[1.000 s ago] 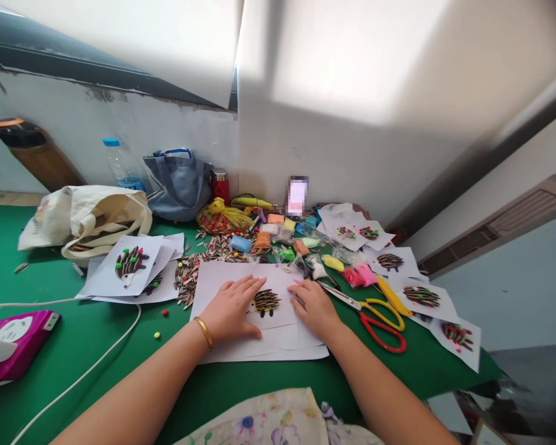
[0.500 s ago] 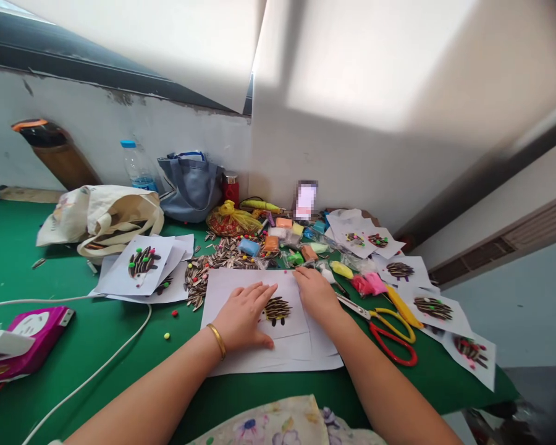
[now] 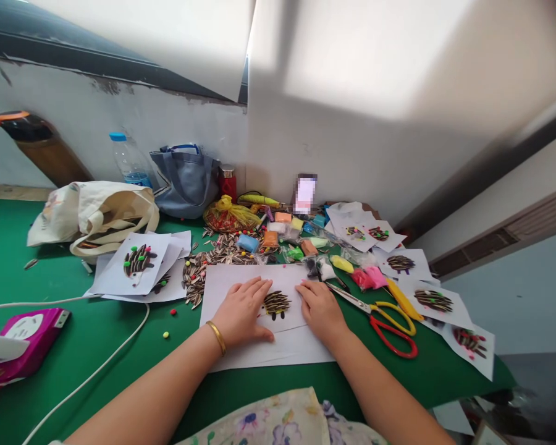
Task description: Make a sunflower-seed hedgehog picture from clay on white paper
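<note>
A white sheet of paper (image 3: 241,358) lies in front of me, with a smaller piece showing an edge on top of it. A hedgehog picture (image 3: 277,304) on it has a back of striped sunflower seeds, yellow along its lower side and dark feet. My left hand (image 3: 246,312) lies flat over the picture's left part, thumb spread, covering the head. To the right of the picture, my right hand (image 3: 322,311) rests on the paper near its right side, fingers slightly bent and tips pressed down. Neither hand lifts anything.
Scissors (image 3: 373,309) lie right of my right hand. Loose sunflower seeds (image 3: 197,281) and packets of coloured clay (image 3: 248,242) spread behind the paper. Finished hedgehog pictures (image 3: 139,262) sit left, others (image 3: 433,301) right. A white cable (image 3: 120,356) crosses the green table (image 3: 176,352).
My right hand has slid down toward me along the right part of the paper, its fingers now more bent. My left hand stays on the picture. The view has shifted slightly.
</note>
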The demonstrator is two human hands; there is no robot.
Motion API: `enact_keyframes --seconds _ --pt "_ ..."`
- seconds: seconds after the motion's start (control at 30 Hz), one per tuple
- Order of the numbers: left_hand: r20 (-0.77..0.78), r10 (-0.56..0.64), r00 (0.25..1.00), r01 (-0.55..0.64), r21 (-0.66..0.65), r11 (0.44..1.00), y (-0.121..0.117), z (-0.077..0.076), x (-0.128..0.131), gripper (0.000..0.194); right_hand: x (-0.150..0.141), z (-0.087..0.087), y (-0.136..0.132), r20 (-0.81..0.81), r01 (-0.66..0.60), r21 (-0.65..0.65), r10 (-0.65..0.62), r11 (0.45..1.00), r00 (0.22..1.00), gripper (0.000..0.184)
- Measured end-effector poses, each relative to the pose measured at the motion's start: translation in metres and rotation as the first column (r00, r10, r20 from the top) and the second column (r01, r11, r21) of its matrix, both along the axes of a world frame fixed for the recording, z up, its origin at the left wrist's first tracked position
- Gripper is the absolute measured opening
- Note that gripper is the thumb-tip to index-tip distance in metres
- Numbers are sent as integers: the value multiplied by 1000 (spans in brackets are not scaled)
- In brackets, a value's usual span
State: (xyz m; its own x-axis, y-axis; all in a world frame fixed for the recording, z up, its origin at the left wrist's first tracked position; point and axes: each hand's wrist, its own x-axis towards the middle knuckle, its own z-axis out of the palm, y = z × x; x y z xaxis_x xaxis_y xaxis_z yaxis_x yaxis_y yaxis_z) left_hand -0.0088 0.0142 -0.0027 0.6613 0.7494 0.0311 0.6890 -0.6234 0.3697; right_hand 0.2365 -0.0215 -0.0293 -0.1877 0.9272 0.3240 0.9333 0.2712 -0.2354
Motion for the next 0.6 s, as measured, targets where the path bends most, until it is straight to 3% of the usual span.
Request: enact_keyframes --seconds 0.4,0.6 --pt "0 3 1000 -3 -6 1000 2 -2 -1 115 -2 6 1 -67 -19 6 20 1000 998 38" --pt "-8 5 1000 -5 -14 1000 3 -1 -1 118 2 14 5 -84 18 78 -11 997 996 33"
